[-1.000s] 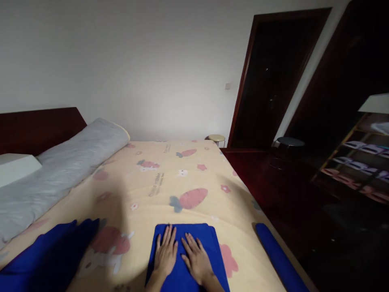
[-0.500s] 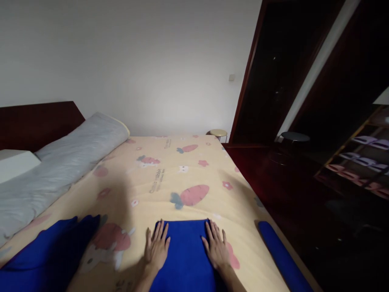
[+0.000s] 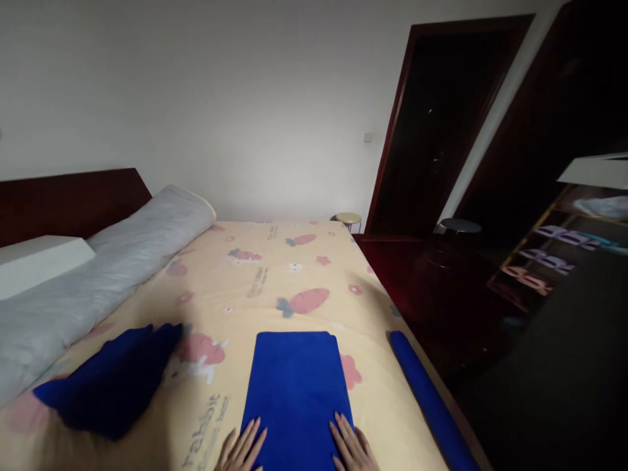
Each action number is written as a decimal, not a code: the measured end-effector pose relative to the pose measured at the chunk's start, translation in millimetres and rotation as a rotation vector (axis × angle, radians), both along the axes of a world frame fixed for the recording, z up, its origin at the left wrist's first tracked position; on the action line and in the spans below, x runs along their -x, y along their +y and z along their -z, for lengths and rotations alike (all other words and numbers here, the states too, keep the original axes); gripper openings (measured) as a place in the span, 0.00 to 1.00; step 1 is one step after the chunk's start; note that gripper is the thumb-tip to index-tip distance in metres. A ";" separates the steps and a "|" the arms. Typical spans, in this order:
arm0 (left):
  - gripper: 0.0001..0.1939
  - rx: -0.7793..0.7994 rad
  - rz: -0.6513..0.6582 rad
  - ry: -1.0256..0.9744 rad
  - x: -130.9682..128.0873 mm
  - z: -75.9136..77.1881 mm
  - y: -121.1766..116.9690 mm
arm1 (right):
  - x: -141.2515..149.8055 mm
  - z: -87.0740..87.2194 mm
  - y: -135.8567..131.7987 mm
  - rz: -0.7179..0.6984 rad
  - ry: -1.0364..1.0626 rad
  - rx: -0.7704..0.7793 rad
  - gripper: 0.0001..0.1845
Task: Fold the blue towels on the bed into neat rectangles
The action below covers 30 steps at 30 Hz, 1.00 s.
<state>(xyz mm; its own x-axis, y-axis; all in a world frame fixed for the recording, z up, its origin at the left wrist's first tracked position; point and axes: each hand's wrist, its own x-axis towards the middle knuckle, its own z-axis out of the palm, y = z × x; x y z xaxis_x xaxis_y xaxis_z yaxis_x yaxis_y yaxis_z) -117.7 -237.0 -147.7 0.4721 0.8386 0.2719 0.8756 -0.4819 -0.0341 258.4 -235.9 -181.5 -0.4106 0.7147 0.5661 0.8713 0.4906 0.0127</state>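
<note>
A blue cloth, folded into a flat rectangle, lies on the bed in front of me. My left hand rests on its near left edge with the fingers stretched out. Across from it, my right hand lies flat over the near right edge, fingers spread. Both hands are cut off by the bottom of the view. To the left is a crumpled blue cloth, partly in shadow. A long, narrow rolled or folded blue cloth lies along the bed's right side.
The bed sheet is yellow with carrot and rabbit prints. A grey pillow and a white box-like object lie by the dark headboard. Beyond the bed stand two stools and a shoe rack.
Both hands have slid back toward me along the folded cloth's sides, uncovering its far corners. The camera view has shifted, showing more of the crumpled cloth.
</note>
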 end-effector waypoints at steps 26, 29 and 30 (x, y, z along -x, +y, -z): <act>0.26 0.318 -0.215 -0.146 -27.7 -64.5 -65.9 | 15.3 -76.1 -69.3 0.088 -0.019 0.601 0.29; 0.28 0.307 -0.152 -0.127 -46.4 -62.9 -63.3 | 37.0 -78.1 -63.7 0.089 -0.026 0.562 0.27; 0.29 0.309 -0.126 -0.122 -57.7 -62.0 -61.7 | 48.6 -78.2 -60.7 0.076 -0.029 0.556 0.28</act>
